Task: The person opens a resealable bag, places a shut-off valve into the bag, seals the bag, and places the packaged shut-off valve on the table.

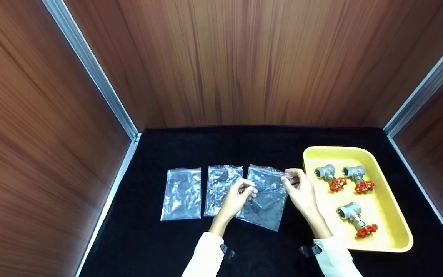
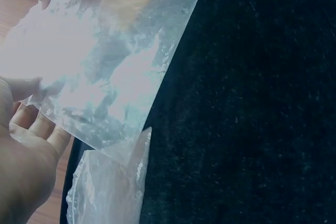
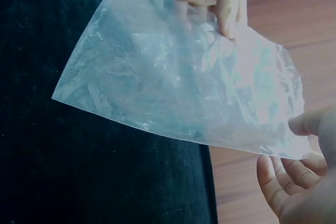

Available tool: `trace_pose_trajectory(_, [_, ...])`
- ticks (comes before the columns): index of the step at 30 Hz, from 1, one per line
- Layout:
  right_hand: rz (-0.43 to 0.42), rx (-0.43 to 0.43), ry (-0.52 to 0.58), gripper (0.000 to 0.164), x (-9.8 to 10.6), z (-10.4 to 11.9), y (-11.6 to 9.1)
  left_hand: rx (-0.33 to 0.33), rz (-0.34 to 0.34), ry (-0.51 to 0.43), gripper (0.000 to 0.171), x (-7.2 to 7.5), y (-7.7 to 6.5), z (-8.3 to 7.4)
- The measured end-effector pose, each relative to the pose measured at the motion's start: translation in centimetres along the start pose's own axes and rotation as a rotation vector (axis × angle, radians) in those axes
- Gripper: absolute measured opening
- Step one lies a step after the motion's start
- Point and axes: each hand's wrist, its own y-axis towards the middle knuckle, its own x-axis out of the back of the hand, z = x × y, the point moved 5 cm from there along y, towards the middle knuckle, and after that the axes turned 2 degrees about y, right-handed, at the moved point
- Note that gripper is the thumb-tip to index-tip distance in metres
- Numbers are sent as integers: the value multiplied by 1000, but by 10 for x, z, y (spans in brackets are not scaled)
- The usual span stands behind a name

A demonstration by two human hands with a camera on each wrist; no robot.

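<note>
A clear zip bag (image 1: 265, 204) is held up between both hands, tilted above the table. My left hand (image 1: 238, 196) pinches its left edge between thumb and fingers, as the left wrist view also shows. At the bag's upper right corner, near the zip strip, my right hand (image 1: 301, 190) pinches the film with the thumb (image 3: 304, 124) on one side and the fingers behind. The bag looks flat, with nothing seen inside. Partly behind the left hand lies a second clear bag (image 1: 215, 192), and a third clear bag (image 1: 183, 194) lies flat farther left.
A yellow tray (image 1: 394, 207) stands at the right, close to the right forearm. In it lie a back-left valve (image 1: 331, 177), a back-right valve (image 1: 359, 179) and a front valve (image 1: 356, 219), each with a red handwheel. Wood-grain panels (image 1: 221, 65) enclose the black tabletop (image 1: 137, 234).
</note>
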Motion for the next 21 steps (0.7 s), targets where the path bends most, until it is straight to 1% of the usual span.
trace_pose_trajectory(5, [-11, 31, -17, 15, 3, 5, 0, 1, -19, 10, 16, 1, 2, 0])
trace_pose_trajectory(10, [-24, 63, -11, 12, 6, 9, -1, 4, -38, 12, 17, 3, 3, 0])
trace_pose_trajectory(15, [-50, 99, -24, 10, 9, 13, -2, 10, -63, 68, 21, 6, 3, -3])
trace_pose_trajectory(17, [-61, 105, -16, 9, 10, 14, -3, 19, -90, 104, 24, 8, 3, -5])
trace_pose_trajectory(21, [-76, 107, 15, 9, 11, 15, -3, 7, -156, 150, 33, 12, 5, -8])
